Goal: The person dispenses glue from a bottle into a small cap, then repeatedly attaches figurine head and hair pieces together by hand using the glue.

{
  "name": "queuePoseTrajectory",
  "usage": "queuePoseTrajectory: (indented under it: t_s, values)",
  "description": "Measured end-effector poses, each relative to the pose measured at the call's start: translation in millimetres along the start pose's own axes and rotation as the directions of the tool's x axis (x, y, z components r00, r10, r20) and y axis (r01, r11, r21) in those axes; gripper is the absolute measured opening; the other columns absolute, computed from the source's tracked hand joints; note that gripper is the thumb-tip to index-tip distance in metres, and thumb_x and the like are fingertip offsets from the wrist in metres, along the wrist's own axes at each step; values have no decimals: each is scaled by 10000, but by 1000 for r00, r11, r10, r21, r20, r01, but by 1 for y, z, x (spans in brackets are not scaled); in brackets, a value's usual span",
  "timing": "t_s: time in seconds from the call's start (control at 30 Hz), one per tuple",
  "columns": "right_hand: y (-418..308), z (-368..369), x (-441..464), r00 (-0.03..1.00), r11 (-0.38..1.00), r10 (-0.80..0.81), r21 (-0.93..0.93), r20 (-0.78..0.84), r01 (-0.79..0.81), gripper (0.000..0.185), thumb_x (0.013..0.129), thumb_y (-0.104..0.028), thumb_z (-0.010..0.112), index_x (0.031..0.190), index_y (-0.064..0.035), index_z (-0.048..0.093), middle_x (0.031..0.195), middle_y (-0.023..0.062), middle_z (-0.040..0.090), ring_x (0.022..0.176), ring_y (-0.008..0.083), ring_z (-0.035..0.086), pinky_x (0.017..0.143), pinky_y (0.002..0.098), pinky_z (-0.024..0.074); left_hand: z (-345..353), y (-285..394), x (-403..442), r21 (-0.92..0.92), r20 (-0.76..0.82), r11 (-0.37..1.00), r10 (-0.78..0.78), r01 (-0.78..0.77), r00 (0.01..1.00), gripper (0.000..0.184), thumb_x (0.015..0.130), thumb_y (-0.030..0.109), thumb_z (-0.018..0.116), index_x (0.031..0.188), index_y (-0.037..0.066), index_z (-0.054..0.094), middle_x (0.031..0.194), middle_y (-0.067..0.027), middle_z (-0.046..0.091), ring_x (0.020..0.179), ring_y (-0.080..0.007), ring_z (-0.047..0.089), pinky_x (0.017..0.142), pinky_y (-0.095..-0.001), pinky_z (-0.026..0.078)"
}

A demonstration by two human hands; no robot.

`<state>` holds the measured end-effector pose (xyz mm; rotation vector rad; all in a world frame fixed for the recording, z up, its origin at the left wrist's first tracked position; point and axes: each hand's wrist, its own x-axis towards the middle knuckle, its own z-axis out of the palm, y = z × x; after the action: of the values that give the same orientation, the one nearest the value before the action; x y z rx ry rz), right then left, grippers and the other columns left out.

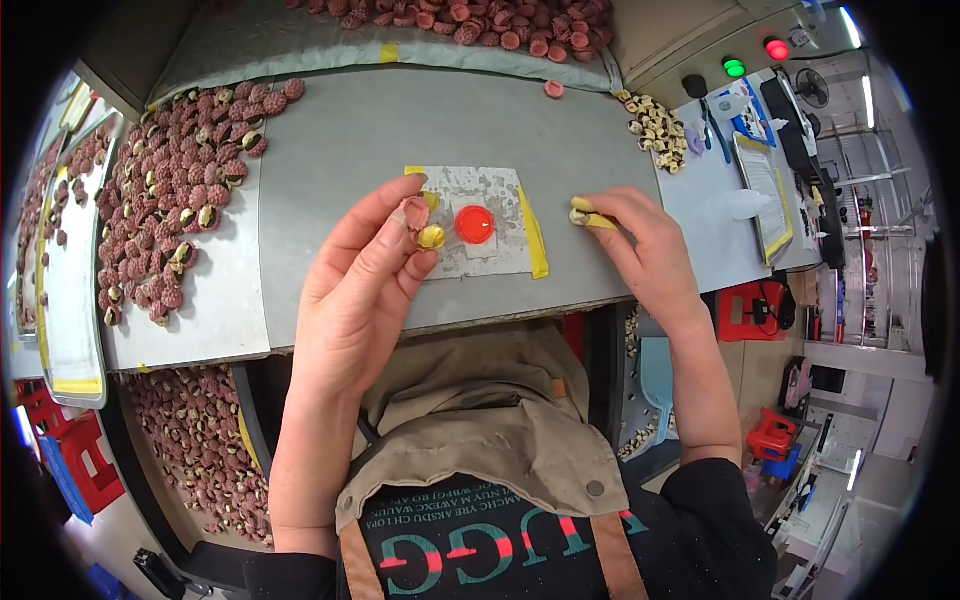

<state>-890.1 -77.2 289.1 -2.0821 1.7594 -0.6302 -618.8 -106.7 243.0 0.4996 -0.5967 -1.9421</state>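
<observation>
My left hand (360, 260) is raised at the left edge of a white speckled pad (500, 195) and pinches a small hollow pink shell (415, 213). Yellow covers on some of its fingertips show behind the shell. To the right, my right hand (645, 240) holds a small cream and dark piece (579, 216) between its fingertips, which also have yellow covers. Between the hands, a round red disc (475, 225) lies on the pad, which is fixed with yellow tape.
Pink bumpy shells with cream and dark parts (180, 190) are heaped at the left. More pink shells (480, 25) lie at the back. Cream and dark pieces (658, 130) form a pile at the back right, near tools and a white bottle (750, 205).
</observation>
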Motion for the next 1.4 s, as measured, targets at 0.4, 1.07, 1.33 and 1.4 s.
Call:
queuePoseTrajectory:
  t_s: [0.4,1.07,1.33,1.4]
  values:
    - [3,3,-13,993,993,-117,16,5,117,237,777,13,654,1001,-35,596,987,94,578,914,267,594,769,344,483,-5,0,0,-19,13,999,-25,25,1000,382,979,141,531,1331,3,480,1128,-15,594,996,-92,564,879,-243,460]
    - [-25,1,-4,998,991,25,-132,58,-17,228,808,46,585,1034,9,588,951,143,571,862,338,579,742,378,475,-1,7,0,-97,-15,991,-97,95,995,363,971,185,562,1301,45,509,1095,-1,595,1003,-79,541,876,-236,447]
    - [-58,15,23,966,966,-257,-2,29,258,255,769,48,603,1018,-9,599,961,117,569,874,310,579,756,380,479,-3,2,1,-101,10,995,-24,25,1000,360,975,142,536,1317,39,485,1131,-12,592,1002,-86,562,871,-238,477]
    - [-59,23,29,949,949,-310,-36,58,312,267,763,48,609,1022,-16,610,962,112,570,879,298,579,758,375,480,-3,2,0,-113,5,993,-22,22,1000,343,960,163,580,1277,47,522,1122,-19,587,1014,-91,549,876,-241,465]
